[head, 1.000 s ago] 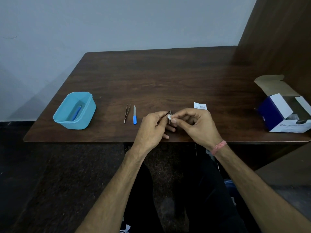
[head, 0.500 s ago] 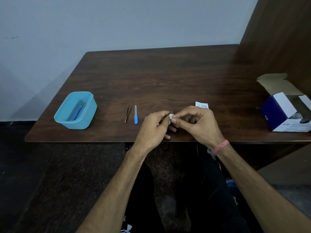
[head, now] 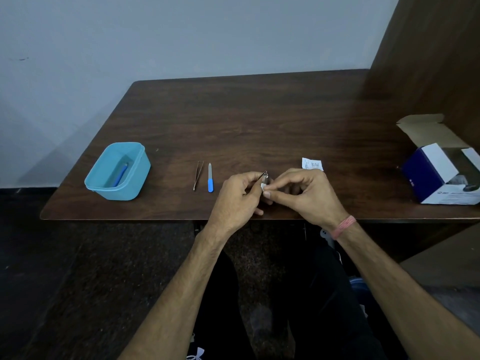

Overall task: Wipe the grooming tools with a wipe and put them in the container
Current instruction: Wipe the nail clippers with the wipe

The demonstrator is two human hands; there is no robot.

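— Left hand (head: 237, 196)?
— Curled around a small metal grooming tool (head: 264, 174), tip poking up past the fingers; too small to name for sure, possibly a nail clipper.
— Right hand (head: 302, 194)?
— Pinching a small white wipe (head: 263, 186) between thumb and forefinger, pressed against the tool. Pink band (head: 343, 226) round that wrist.
— Held where?
— Just above the near edge of the dark wooden table (head: 259, 120), near its middle.
— Other tools?
— Lying on the table left of the hands: metal tweezers (head: 198, 175), and just beside them a nail file with a blue handle (head: 210, 177), side by side, apart, both pointing away from the person.
— Container?
— Light blue plastic tub (head: 118, 171), well to the left near the table's front corner, lid off. Inside, one blue-handled tool (head: 121, 174) resting on the bottom.
— Anything else up there?
— Torn white sachet (head: 312, 163) flat on the table just behind the right hand. Opened blue-and-white cardboard box (head: 441, 172) at the far right edge, flaps up.
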